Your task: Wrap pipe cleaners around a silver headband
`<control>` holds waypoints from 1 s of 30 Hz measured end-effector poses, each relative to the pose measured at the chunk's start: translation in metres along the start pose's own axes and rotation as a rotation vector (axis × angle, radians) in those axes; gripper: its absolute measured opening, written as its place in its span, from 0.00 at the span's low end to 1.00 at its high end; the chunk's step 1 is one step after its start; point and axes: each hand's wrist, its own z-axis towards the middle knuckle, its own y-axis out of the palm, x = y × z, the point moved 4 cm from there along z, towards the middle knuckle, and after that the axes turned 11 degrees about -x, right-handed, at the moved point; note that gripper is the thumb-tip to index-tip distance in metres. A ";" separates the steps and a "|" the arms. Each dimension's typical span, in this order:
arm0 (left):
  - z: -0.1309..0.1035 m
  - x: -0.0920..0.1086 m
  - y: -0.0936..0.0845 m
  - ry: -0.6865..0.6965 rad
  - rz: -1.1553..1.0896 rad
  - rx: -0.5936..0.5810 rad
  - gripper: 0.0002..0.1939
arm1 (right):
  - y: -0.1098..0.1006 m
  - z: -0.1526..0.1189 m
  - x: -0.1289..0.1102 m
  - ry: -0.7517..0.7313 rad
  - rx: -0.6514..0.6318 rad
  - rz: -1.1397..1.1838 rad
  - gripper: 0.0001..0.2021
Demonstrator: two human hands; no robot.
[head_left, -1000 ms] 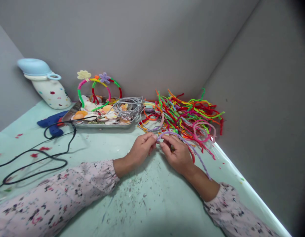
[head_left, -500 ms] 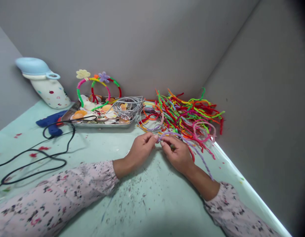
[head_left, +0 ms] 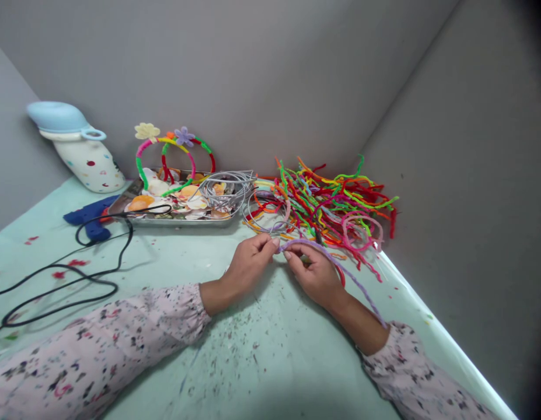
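A purple pipe cleaner is pinched near one end between my two hands, close together at the middle of the table. My left hand grips its tip between thumb and forefinger. Just to the right, my right hand pinches it with thumb and fingers. The rest of it arches over the back of my right hand and trails down to the right sleeve. Part of a red ring shows behind my right hand. Beyond the hands lies a heap of colourful pipe cleaners.
A metal tray holds shells, grey wire and two colourful hoops with flowers. Left of it are a blue glue gun, its black cable and a bottle with a blue lid. Walls stand behind and to the right.
The purple pipe cleaner's free length has swung slightly up and outward, its end now by the right sleeve. Both hands have kept nearly the same place and pinch.
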 end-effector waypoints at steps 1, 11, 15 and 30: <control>0.000 0.000 0.000 -0.002 0.007 -0.003 0.19 | 0.000 0.000 0.001 0.005 -0.009 -0.005 0.07; -0.001 0.002 0.000 -0.020 0.020 0.008 0.18 | -0.005 0.001 -0.013 -0.118 0.026 -0.180 0.08; 0.000 0.002 -0.001 -0.019 0.008 0.007 0.18 | -0.004 0.000 -0.014 -0.137 0.024 -0.216 0.08; 0.000 0.000 -0.002 -0.023 -0.009 0.025 0.19 | -0.005 -0.001 -0.016 -0.276 0.004 -0.313 0.09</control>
